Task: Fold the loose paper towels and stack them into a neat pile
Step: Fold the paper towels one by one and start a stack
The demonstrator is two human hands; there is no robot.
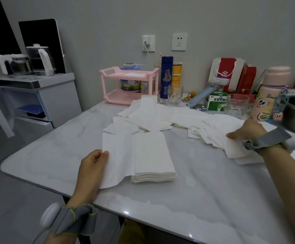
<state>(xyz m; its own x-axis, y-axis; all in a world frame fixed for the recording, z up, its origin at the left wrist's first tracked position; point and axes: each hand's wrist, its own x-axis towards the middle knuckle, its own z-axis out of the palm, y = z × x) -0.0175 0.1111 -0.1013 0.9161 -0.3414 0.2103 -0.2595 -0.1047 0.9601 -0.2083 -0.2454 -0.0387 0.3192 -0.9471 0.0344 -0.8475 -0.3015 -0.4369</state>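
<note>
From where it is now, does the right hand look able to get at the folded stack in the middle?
Probably yes. The right hand lies on the loose towels, and only bare table separates it from the folded stack; nothing stands between them.

Strapped wrists, bare forearms.
A grey strap (pixel 76 219), stitched yellow-green, with a round white puck (pixel 48 215) is worn at the left hand (pixel 92 166); a grey band (pixel 268 140) at the right hand (pixel 247 129).

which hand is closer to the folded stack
Left. The left hand pinches a sheet beside the folded stack; the right hand rests on the loose pile farther off.
</note>
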